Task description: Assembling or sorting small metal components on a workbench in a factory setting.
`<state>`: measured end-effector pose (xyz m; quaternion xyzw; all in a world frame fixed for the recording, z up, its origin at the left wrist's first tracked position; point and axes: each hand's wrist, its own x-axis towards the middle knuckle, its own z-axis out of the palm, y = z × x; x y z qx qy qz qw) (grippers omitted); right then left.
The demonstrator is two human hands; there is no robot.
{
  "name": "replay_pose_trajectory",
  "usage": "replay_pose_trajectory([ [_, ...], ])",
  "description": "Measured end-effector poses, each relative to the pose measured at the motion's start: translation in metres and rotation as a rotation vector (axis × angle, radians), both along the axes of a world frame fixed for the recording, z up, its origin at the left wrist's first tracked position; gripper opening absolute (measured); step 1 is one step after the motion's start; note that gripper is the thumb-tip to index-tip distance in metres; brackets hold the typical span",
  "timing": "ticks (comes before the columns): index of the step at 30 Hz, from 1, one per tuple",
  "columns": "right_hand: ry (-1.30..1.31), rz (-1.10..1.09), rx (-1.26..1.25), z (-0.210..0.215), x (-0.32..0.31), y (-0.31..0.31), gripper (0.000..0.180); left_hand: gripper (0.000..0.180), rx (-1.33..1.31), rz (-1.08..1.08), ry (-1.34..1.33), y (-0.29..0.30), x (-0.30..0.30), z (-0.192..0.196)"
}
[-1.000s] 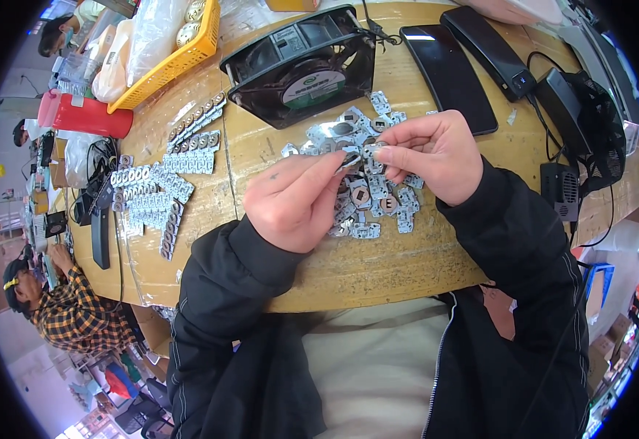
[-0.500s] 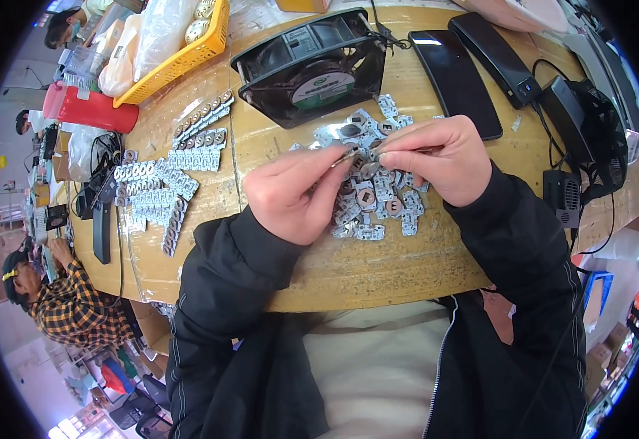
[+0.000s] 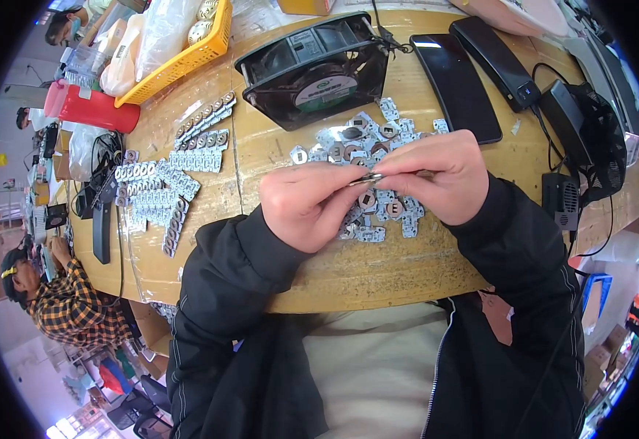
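Observation:
My left hand [image 3: 301,205] and my right hand [image 3: 444,175] meet above a loose pile of small circuit boards [image 3: 409,212]. Pinched between both sets of fingertips is one small circuit board [image 3: 367,178], seen nearly edge-on, with a metallic rim. My fingers cover most of it. The boards in the pile are pale with grey marks, and several carry round brownish or silvery discs. Off to the left, more of these boards lie in neat overlapping rows [image 3: 160,196].
Behind the pile stands a black fan [image 3: 327,80]. To its right lie a black phone [image 3: 458,88], a black power bank [image 3: 494,62] and cabled adapters [image 3: 559,194]. A yellow basket [image 3: 177,69] and red container [image 3: 96,108] stand far left. A co-worker [image 3: 74,307] sits at the left.
Both hands have come closer together and slightly nearer to me. Their fingertips, apart before, now meet at the small board, which has turned flatter.

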<state>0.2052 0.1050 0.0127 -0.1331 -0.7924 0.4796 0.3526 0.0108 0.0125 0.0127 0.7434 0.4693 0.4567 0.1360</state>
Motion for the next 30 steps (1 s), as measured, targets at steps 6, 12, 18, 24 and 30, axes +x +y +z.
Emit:
replay_pose_trajectory([
  [6, -0.147, -0.161, 0.061, 0.012, 0.001, -0.009, 0.013, 0.017, -0.175, 0.092, -0.121, -0.002, 0.002, 0.003],
  [12, -0.132, -0.306, -0.229, 0.009, -0.002, -0.024, 0.010, 0.017, -0.156, 0.136, -0.127, -0.005, 0.005, -0.002],
  [18, -0.161, -0.397, 0.105, 0.010, -0.004, -0.032, 0.010, 0.017, -0.141, 0.220, -0.079, -0.008, 0.011, 0.004],
  [24, -0.047, -0.191, -0.757, 0.004, -0.006, -0.009, 0.016, 0.021, -0.018, 0.180, 0.009, -0.002, 0.001, -0.001],
  [30, -0.108, -0.117, -0.781, 0.000, -0.006, 0.001, 0.015, 0.026, 0.150, 0.097, 0.168, -0.001, 0.000, -0.003],
])
